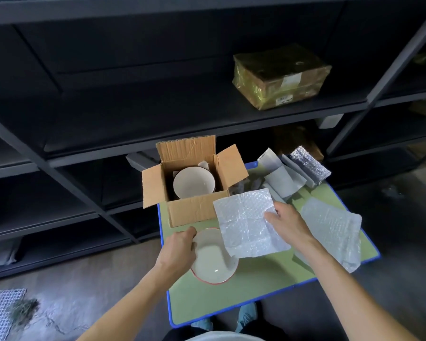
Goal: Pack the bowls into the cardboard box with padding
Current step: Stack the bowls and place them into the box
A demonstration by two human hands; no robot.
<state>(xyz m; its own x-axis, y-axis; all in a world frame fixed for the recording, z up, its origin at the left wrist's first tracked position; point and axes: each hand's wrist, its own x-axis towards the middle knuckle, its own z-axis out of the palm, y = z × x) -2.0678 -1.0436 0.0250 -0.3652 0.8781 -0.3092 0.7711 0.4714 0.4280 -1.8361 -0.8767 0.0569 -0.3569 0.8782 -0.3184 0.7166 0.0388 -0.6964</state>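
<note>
An open cardboard box [190, 212] stands at the back left of a small green table [263, 274]. Inside it sits a white bowl [193, 181] with some pale padding behind it. In front of the box, my left hand [180, 249] grips the left rim of a white bowl with a red edge [213, 260], which is tilted. My right hand [287, 222] pinches the right edge of a square bubble wrap sheet [246, 221]. The sheet hangs over the right part of that bowl.
More bubble wrap [335, 227] lies on the table's right side. Foam sheets [280, 175] and a silver padded piece [310, 166] sit at the back right. Dark shelving [133, 119] stands behind, holding a wrapped brown parcel [280, 77]. A mesh mat [0, 313] lies on the floor.
</note>
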